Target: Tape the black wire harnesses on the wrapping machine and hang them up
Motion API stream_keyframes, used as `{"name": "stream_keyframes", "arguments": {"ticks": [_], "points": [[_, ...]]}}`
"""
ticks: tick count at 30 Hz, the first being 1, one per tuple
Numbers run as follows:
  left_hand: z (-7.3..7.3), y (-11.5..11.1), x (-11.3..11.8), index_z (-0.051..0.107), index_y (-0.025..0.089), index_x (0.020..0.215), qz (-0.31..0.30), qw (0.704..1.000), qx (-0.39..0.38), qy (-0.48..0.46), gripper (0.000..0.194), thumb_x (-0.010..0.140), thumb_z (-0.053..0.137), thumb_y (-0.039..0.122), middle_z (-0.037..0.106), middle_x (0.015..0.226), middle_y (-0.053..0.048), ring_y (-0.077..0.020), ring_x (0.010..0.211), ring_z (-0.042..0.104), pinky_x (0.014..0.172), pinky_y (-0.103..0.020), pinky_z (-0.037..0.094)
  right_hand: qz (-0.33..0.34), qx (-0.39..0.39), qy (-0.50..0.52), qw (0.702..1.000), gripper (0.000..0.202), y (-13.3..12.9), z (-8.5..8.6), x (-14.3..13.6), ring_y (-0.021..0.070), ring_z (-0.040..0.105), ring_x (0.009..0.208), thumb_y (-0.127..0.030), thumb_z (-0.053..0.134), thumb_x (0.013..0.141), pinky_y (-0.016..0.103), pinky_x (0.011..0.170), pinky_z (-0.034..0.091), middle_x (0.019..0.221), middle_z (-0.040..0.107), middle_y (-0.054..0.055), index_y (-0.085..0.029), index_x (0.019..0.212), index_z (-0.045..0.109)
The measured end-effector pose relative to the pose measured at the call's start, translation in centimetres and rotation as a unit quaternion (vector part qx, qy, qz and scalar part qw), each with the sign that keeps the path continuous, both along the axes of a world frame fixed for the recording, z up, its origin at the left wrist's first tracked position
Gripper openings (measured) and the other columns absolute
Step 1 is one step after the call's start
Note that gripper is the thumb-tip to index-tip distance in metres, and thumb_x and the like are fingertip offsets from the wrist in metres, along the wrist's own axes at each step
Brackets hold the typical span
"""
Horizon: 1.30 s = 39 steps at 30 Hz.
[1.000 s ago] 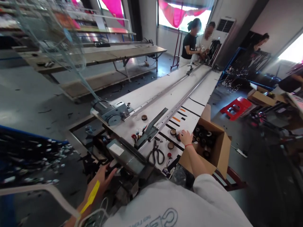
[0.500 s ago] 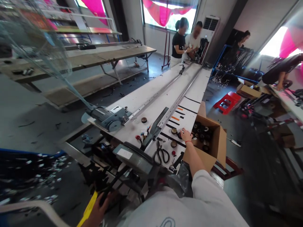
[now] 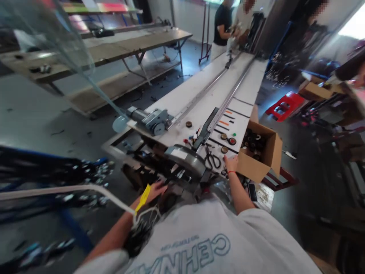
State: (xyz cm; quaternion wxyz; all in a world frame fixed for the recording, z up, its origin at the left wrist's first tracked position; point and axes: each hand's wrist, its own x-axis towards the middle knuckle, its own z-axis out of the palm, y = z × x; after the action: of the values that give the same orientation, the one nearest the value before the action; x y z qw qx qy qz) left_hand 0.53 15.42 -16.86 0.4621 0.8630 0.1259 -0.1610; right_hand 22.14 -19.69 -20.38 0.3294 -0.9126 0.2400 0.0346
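Note:
My right hand (image 3: 231, 163) is over the near right edge of the white table (image 3: 196, 110), next to the cardboard box (image 3: 253, 167). Its fingers are smeared, and I cannot make out anything in them. Black-handled scissors (image 3: 212, 160) lie just left of it. Beyond it are a small brown-topped roll (image 3: 224, 149) and a black roll with a red centre (image 3: 232, 140). Low on the left, my left hand (image 3: 155, 190) is open, fingers stretched towards the dark machine part (image 3: 182, 158) at the table's end. A yellow tag (image 3: 143, 198) hangs in front of its wrist.
Metal rails (image 3: 230, 93) run along the table, with a motor unit (image 3: 156, 123) at the left. Black and orange strips (image 3: 224, 123) lie by the box. A fan (image 3: 119, 123) stands left, a red stool (image 3: 285, 106) right. Two people work at the far end.
My right hand has drawn back from the rolls to the table's near edge. The red-centred roll now shows. My left hand has moved forward and right. The view has tilted down.

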Motion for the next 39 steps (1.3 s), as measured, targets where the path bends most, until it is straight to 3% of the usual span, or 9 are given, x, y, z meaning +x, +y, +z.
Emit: {"name": "stream_keyframes", "arguments": {"ticks": [2,5,11,17,24,29,39], "points": [[0.8,-0.9,3.5,0.057,0.021,0.063,-0.015,0.996,-0.080,0.022,0.061,0.065,0.047,0.081,0.059,0.057,-0.002,-0.0187,0.059,0.056,0.060,-0.031,0.049,-0.015,0.016,0.009,1.000,0.094,0.0,0.4,0.3,0.0331,0.044,0.134,-0.056,0.064,0.081,0.037,0.108,0.037,0.146,0.043,0.025,-0.005,0.151,0.027],[0.7,-2.2,5.5,0.052,0.021,0.063,0.042,0.996,-0.060,0.042,0.062,0.074,0.036,0.080,0.049,0.053,0.001,-0.0153,0.053,0.046,0.052,-0.027,0.038,-0.032,0.020,0.027,0.999,0.098,0.2,0.5,0.2,0.0341,0.051,0.128,-0.066,0.059,0.083,0.041,0.105,0.040,0.142,0.050,0.022,-0.010,0.154,0.023],[1.2,-2.9,2.5,0.038,0.022,0.056,0.046,0.998,0.017,-0.032,0.054,0.087,0.027,0.065,0.043,0.053,0.001,-0.0146,0.055,0.041,0.056,-0.028,0.031,-0.056,-0.053,0.022,0.997,0.091,0.8,0.2,-0.9,0.0349,0.058,0.120,-0.074,0.050,0.085,0.046,0.099,0.044,0.135,0.057,0.020,-0.017,0.153,0.028],[2.2,-2.7,0.0,0.034,0.023,0.054,0.055,0.998,0.005,-0.007,0.052,0.089,0.026,0.060,0.038,0.050,0.002,-0.0140,0.052,0.039,0.056,-0.028,0.030,-0.064,-0.056,0.022,0.996,0.093,0.9,0.3,-0.5,0.0367,0.058,0.120,-0.074,0.054,0.083,0.046,0.098,0.045,0.133,0.059,0.020,-0.016,0.152,0.031],[1.7,-3.0,-0.6,0.038,0.022,0.056,0.071,0.997,0.034,-0.020,0.052,0.094,0.028,0.056,0.043,0.052,0.000,-0.0164,0.057,0.047,0.058,-0.028,0.034,-0.060,-0.055,0.020,0.996,0.090,1.2,0.7,-0.6,0.0380,0.058,0.119,-0.072,0.051,0.085,0.048,0.097,0.046,0.133,0.057,0.022,-0.015,0.152,0.031],[1.4,-3.7,-1.4,0.043,0.021,0.063,0.026,0.993,0.098,-0.061,0.045,0.097,0.032,0.048,0.051,0.060,-0.002,-0.0165,0.060,0.051,0.061,-0.028,0.035,-0.059,-0.052,0.019,0.997,0.084,1.4,1.2,-0.6,0.0377,0.057,0.120,-0.070,0.045,0.089,0.047,0.098,0.045,0.134,0.057,0.023,-0.014,0.150,0.033],[2.4,-4.2,-1.8,0.046,0.021,0.070,0.046,0.982,0.163,-0.078,0.037,0.102,0.036,0.036,0.055,0.064,-0.003,-0.0165,0.063,0.051,0.063,-0.030,0.029,-0.054,-0.048,0.012,0.997,0.088,1.3,1.1,-0.7,0.0383,0.056,0.121,-0.069,0.056,0.085,0.048,0.098,0.045,0.134,0.057,0.023,-0.014,0.149,0.033]]}}
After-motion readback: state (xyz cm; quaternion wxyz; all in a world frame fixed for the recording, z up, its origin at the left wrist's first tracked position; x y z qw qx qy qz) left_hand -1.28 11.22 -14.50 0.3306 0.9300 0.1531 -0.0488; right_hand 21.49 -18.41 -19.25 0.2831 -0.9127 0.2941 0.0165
